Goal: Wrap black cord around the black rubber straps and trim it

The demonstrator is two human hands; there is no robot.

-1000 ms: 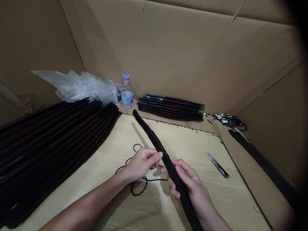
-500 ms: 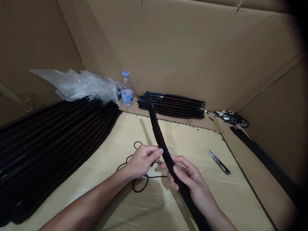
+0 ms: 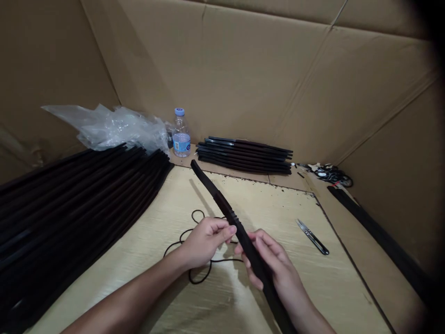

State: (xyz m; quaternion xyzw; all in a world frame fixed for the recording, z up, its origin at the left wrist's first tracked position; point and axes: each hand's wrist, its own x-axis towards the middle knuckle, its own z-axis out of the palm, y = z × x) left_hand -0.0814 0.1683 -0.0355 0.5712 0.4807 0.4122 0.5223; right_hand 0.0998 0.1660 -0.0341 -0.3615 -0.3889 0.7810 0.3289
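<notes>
Our right hand (image 3: 269, 262) grips the black rubber strip (image 3: 222, 202), our left hand (image 3: 205, 241) pinches its edge, and the loose black cord (image 3: 198, 278) below could snag it if dragged.

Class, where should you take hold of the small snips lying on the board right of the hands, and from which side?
Take the black lower-right end of the snips, coming down from the right: they lie flat on the board, with the bare metal blades pointing away up-left.

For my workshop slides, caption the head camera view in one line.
Left hand and right hand hold a long black strip above a pale board, with loose black cord beneath them.
</notes>
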